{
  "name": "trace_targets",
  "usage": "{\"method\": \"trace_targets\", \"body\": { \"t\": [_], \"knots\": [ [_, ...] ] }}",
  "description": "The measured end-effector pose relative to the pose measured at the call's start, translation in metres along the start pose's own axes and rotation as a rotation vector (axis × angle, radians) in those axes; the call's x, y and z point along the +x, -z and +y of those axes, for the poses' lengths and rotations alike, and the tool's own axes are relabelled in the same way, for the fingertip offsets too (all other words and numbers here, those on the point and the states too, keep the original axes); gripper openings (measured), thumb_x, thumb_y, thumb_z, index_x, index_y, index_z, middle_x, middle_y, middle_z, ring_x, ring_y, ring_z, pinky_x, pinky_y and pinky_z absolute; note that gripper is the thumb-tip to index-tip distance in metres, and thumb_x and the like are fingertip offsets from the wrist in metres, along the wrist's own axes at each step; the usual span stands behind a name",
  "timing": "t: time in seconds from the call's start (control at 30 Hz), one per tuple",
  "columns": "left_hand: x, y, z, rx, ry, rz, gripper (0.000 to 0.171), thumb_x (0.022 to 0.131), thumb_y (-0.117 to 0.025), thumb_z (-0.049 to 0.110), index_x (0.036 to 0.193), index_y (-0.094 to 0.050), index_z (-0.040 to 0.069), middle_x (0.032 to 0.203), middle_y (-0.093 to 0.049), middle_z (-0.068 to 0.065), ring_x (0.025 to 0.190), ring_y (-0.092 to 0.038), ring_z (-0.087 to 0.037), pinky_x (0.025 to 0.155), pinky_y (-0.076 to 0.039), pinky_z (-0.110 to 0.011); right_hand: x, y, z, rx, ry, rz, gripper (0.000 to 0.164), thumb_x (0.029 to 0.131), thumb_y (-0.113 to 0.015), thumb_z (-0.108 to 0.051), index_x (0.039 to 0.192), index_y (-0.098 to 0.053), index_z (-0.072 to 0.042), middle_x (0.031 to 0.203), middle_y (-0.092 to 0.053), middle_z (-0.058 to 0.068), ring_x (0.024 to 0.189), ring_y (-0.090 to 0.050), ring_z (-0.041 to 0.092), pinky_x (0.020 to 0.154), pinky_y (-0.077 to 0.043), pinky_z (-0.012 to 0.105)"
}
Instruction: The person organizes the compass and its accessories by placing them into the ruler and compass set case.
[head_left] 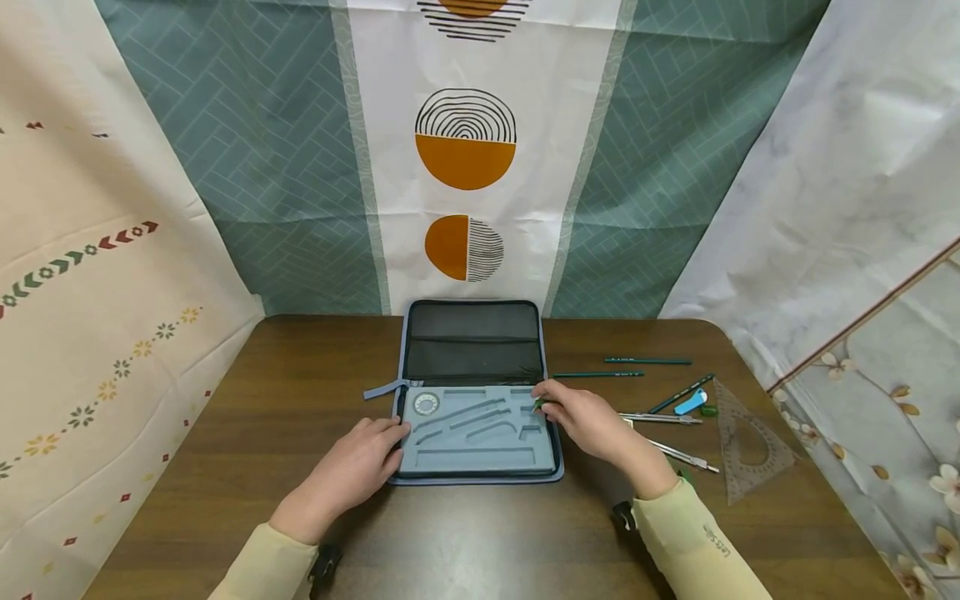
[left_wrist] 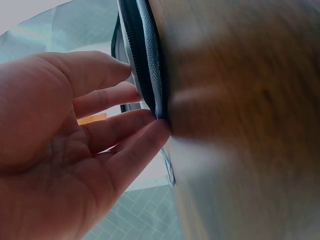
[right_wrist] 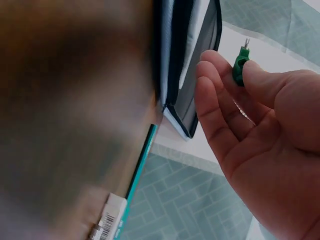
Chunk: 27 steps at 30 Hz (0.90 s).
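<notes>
Pale yellow sleeves (head_left: 697, 542) are nearest, below the open case (head_left: 472, 325). Right hand (head_left: 588, 417) pinches between its thumb and finger a small green piece (right_wrist: 239, 74), which has a rounded body, a dark hollow and a thin metal tip. This piece is above the right side of the case. Left hand (head_left: 360, 462), with fingers rather straight, touches the left edge. Inside the case, a grey-blue tray (head_left: 457, 402) has shaped hollows; pencils (head_left: 648, 361) lie to its right.
</notes>
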<state>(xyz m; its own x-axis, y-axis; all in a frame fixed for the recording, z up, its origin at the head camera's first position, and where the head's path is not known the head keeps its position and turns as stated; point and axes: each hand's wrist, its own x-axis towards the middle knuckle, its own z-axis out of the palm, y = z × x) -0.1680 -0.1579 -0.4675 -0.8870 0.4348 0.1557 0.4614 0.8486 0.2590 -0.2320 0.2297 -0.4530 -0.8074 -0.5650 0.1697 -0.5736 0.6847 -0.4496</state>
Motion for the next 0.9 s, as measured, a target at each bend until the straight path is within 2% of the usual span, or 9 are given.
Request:
{"method": "trace_targets", "body": {
  "t": [0.27,0.6,0.9],
  "knots": [
    [-0.001,0.000,-0.002,-0.003,-0.003,-0.007,0.036,0.102,-0.078,0.010,0.136,-0.075,0.000,0.139,-0.071,-0.023,0.122,-0.067,-0.040,0.098,-0.060,-0.055,0.000,-0.011,-0.005,-0.065,0.029,0.045,0.013,0.109,-0.070,-0.008,0.121,-0.071,-0.013,0.117,-0.076,0.002,0.107,-0.073,0.022,0.092,-0.061,0.048],
    [0.000,0.003,0.001,0.015,-0.036,0.018,0.035,0.102,-0.078,0.009,0.135,-0.075,-0.002,0.137,-0.071,-0.024,0.121,-0.067,-0.042,0.097,-0.060,-0.055,0.000,-0.017,-0.007,-0.102,0.076,0.075,0.014,0.101,-0.081,-0.007,0.112,-0.079,-0.015,0.107,-0.069,-0.005,0.093,-0.065,0.011,0.081,-0.060,0.038],
    [-0.001,0.003,0.000,0.010,-0.034,0.025,0.035,0.102,-0.078,0.008,0.135,-0.075,-0.002,0.136,-0.072,-0.024,0.120,-0.068,-0.041,0.096,-0.060,-0.054,0.002,-0.018,-0.009,-0.111,0.059,0.036,0.011,0.100,-0.083,-0.010,0.107,-0.078,-0.016,0.097,-0.066,-0.010,0.084,-0.059,0.007,0.073,-0.055,0.031]
  ]
}}
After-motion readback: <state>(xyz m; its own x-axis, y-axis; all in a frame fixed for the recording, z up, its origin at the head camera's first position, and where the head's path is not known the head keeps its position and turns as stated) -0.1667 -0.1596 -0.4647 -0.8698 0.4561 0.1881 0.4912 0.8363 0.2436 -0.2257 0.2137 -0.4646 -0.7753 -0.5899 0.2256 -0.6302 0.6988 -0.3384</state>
